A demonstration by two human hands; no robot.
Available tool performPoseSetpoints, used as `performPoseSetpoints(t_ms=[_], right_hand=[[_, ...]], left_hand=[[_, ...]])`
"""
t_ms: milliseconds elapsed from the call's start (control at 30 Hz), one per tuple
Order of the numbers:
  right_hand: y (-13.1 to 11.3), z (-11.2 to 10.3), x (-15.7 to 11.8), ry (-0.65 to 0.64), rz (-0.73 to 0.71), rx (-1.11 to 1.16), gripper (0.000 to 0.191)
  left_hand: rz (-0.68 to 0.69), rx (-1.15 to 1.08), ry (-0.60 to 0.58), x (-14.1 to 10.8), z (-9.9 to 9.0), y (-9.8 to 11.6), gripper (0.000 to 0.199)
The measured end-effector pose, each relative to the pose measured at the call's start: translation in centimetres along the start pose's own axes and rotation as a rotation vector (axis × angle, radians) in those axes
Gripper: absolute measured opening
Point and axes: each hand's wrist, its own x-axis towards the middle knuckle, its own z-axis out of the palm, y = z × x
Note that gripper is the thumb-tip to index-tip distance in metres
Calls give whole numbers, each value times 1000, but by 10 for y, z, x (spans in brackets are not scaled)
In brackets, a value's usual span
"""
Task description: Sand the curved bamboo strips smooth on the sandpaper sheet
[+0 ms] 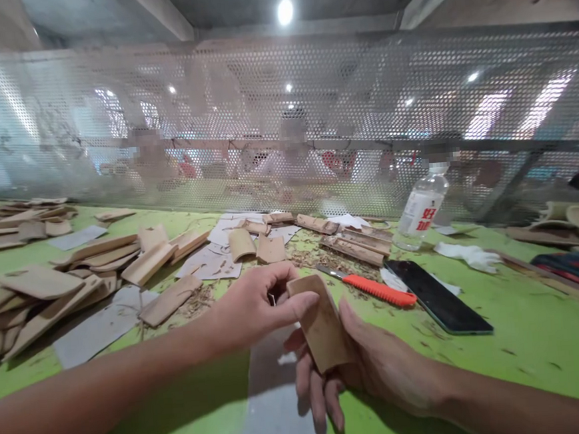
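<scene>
Between my two hands is a short, curved piece of bamboo [323,331], tilted and held above the green table. My left hand [256,306] pinches its upper left edge with thumb and fingers. Around its right side and underneath, my right hand [376,364] supports it, thumb along the edge and fingers curled below. Just beyond them lies an orange-handled utility knife [380,290] with its blade out, pointing left. Below my hands, a strip of pale paper [279,405] rests on the table.
Bamboo pieces [49,283] are piled at left, with more split pieces [356,245] among shavings in the middle. A black phone [439,299], a clear bottle [422,210] and a crumpled tissue [468,256] are on the right. A perforated metal screen [242,120] stands behind, people beyond it.
</scene>
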Motion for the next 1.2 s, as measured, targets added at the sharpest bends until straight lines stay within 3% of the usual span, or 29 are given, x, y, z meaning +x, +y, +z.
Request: performPoseSetpoints(t_ms=[233,600,1200], right_hand=[[0,1,-1,-5,-35,8,61],[-4,-4,-2,26,21,42,71],[-4,-7,-3,2,15,69,70]], left_hand=[[-46,-74,96,1,4,-4,37],[-37,-150,78,6,3,-6,17],[-1,-88,89,3,3,-4,20]])
